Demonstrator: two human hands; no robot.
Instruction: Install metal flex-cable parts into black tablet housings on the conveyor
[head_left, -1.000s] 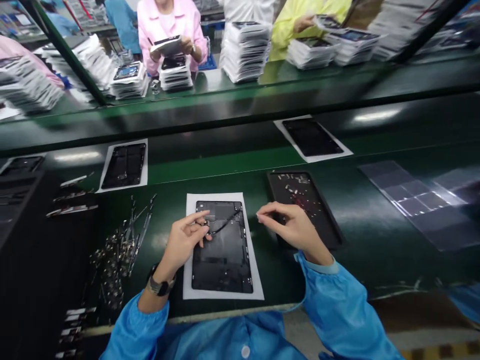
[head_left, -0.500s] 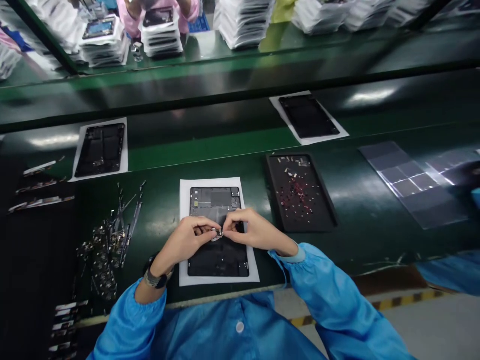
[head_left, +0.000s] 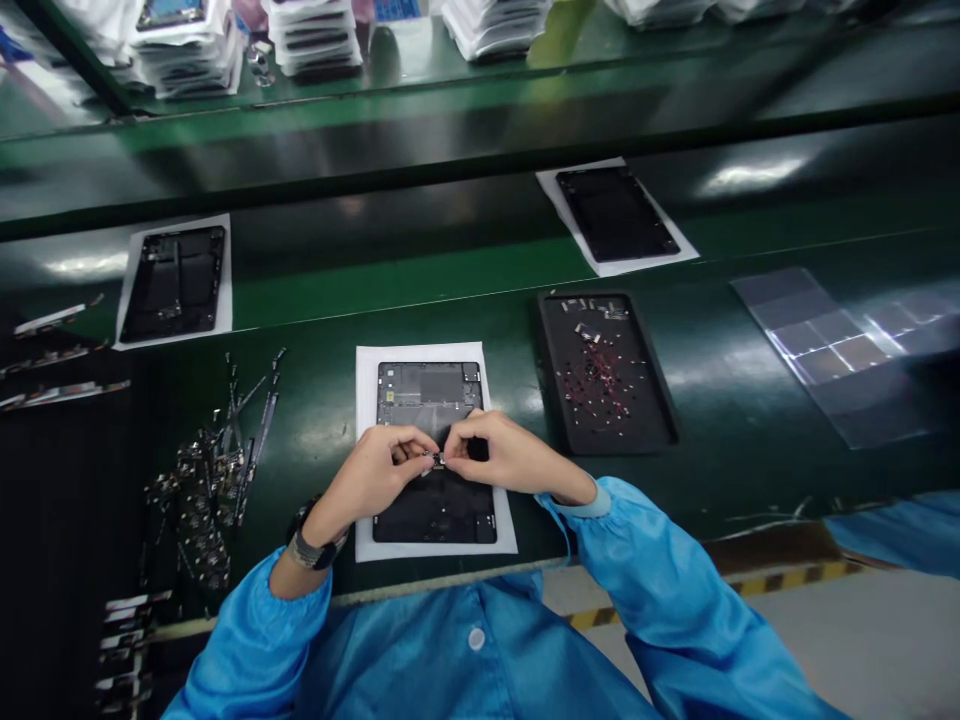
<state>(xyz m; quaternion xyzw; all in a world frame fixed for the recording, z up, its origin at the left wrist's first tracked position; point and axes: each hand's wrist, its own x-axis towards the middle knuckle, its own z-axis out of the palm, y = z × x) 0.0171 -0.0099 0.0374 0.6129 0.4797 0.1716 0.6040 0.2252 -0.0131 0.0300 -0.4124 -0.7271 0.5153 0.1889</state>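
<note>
Between the fingertips of my two hands is a small electronic part (head_left: 436,461), silvery and dark, too small to make out fully. My left hand (head_left: 386,466) pinches its left side, thumb against forefinger. From the right, my right hand (head_left: 502,452) is closed in a pinch at the part's other edge. Both hands are over a black tablet housing (head_left: 435,515), which lies inner side up on a white sheet (head_left: 365,400). Fingers and thumbs cover the housing's middle.
A dark tray (head_left: 664,420) with tiny red and metal parts stands at the right. Left lies a heap of small circuit boards and cables (head_left: 206,490). Two more housings (head_left: 176,285) lie on sheets further back. Clear plastic sheets (head_left: 832,350) are far right; wrapped stacks (head_left: 315,35) line the shelf.
The camera view has tilted slightly, so the scene sits a little higher in the picture. Both hands keep their pinch on the small part over the housing, with only slight finger movement.
</note>
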